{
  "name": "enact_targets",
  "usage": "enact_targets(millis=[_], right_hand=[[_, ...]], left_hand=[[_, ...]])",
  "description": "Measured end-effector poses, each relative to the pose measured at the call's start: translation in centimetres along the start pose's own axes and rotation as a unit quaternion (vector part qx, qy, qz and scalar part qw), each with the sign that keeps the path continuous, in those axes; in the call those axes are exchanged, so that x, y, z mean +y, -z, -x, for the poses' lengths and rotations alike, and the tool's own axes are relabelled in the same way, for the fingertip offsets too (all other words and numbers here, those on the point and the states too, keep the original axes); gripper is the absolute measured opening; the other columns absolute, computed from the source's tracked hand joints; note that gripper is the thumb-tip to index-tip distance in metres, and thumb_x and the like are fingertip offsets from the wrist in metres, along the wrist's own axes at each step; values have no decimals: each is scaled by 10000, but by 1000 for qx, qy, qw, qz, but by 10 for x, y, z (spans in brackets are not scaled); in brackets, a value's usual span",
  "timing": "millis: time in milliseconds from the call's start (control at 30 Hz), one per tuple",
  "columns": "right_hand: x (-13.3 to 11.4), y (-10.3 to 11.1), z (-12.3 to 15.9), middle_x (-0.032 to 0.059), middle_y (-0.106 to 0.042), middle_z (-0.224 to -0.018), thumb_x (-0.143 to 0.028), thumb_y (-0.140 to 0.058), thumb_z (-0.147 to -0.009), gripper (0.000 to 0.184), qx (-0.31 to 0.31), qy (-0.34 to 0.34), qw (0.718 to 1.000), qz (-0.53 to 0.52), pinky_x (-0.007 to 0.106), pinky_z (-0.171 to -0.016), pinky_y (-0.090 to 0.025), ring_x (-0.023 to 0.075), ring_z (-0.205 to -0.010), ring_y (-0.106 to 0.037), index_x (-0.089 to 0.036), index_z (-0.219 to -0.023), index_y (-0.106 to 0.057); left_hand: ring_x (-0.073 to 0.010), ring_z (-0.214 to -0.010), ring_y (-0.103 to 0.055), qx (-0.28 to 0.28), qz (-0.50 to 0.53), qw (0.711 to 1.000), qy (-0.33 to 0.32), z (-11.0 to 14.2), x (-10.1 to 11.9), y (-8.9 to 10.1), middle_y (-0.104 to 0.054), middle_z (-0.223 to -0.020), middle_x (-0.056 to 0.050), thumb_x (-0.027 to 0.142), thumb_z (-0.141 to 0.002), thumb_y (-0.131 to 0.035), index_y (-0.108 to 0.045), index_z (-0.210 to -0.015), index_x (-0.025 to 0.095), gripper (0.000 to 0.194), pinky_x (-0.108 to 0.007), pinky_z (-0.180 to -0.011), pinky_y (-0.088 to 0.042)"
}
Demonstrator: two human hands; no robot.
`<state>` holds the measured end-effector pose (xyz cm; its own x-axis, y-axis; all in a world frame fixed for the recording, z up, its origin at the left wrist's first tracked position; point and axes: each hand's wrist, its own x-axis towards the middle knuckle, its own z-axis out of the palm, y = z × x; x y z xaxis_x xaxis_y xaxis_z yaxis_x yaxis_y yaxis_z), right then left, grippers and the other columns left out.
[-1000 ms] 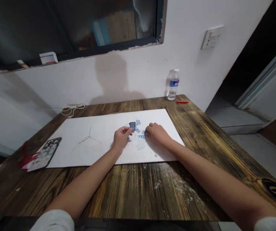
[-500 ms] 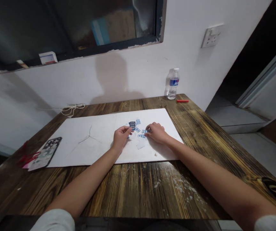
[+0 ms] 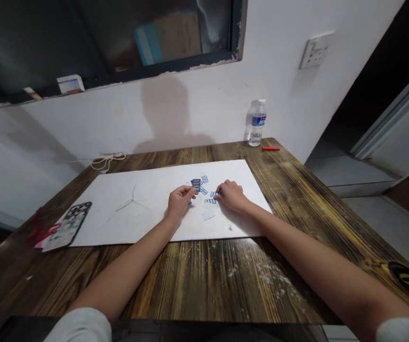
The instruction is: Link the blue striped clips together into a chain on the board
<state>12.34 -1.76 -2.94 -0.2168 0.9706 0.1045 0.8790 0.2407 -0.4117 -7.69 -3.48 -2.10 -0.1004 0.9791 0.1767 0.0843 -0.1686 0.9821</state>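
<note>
Several small blue-and-white pieces [image 3: 204, 179] lie scattered on a white board [image 3: 136, 209] on the wooden table [image 3: 204, 280]. A darker stack of these pieces [image 3: 196, 183] sits at the tips of my left hand [image 3: 179, 201], whose fingers are curled and pinch it. My right hand [image 3: 231, 196] rests on the board to the right, fingers bent down onto one blue piece [image 3: 214, 194]. More blue pieces [image 3: 209, 201] and a pale scrap [image 3: 208, 214] lie between the two hands.
A phone in a patterned case [image 3: 65, 227] lies at the board's left end over something red. A water bottle [image 3: 257, 123] and a red pen-like item [image 3: 270, 148] stand near the wall. A white cord [image 3: 106, 160] lies at the back.
Both hands stay in almost the same place over the blue pieces; the right hand's fingers have shifted slightly. The view has drifted a little.
</note>
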Motion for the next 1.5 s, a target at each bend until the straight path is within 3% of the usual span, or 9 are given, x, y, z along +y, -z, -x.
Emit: enact_targets(millis=[300,500,733,967,1033,1167,1233,1500], right_hand=[[0,-3,-2,56,-650,-967,-324,-690,-786,170,28,-2,998,-51,310,-745,-338,243,-969,-528,-216,-904,-632],[4,-1,3,7,-661,-851,-216,-679,-776,115,52,70,985,-149,265,-687,-342,171,-788,-547,-222,-867,-608],[6,-1,2,20,-696,-839,-148,-655,-797,188,102,121,964,-212,279,-715,-399,170,-778,-577,-240,-954,-703],[-3,11,3,47,-676,-811,-259,-695,-806,51,157,167,951,-208,325,-781,-398,196,-835,-560,-229,-804,-736],[-7,13,5,42,-660,-777,-304,-686,-810,98,155,150,940,-263,307,-731,-411,181,-780,-566,-220,-815,-734],[-18,12,9,22,-681,-734,-412,-686,-772,233,82,108,892,-431,261,-609,-418,149,-656,-579,-188,-831,-707],[-22,10,11,17,-685,-719,-443,-683,-757,264,62,106,879,-460,250,-596,-418,145,-647,-588,-183,-798,-694],[-22,5,13,12,-684,-681,-471,-665,-764,284,97,64,905,-410,242,-578,-406,146,-626,-591,-189,-726,-684]], left_hand=[[-127,-609,-584,2,7,1000,7,0,1,0,-691,-699,-28,417,-650,-762,-696,-745,179,265,-227,-546,-445],[-122,-610,-582,1,7,1000,12,1,2,-1,-694,-703,-31,403,-659,-756,-694,-740,174,251,-223,-553,-442],[-127,-595,-578,1,10,1000,15,2,5,-2,-691,-687,-32,406,-639,-769,-691,-731,170,265,-231,-543,-440],[-131,-604,-580,-12,3,1000,6,2,3,-1,-685,-674,-28,389,-662,-754,-690,-729,168,239,-243,-583,-449],[-134,-611,-583,-17,2,1000,4,2,4,-1,-685,-674,-30,383,-665,-753,-688,-726,167,234,-248,-597,-453],[-140,-613,-584,-27,-1,1000,1,3,5,-2,-680,-669,-27,394,-659,-758,-684,-718,168,245,-260,-613,-459],[-139,-605,-577,-39,-3,999,-2,4,6,-2,-663,-639,-19,402,-656,-762,-680,-699,168,252,-262,-616,-458],[-152,-633,-588,-123,-12,992,-20,8,7,-3,-653,-645,-27,424,-694,-748,-683,-693,163,268,-283,-665,-465]])
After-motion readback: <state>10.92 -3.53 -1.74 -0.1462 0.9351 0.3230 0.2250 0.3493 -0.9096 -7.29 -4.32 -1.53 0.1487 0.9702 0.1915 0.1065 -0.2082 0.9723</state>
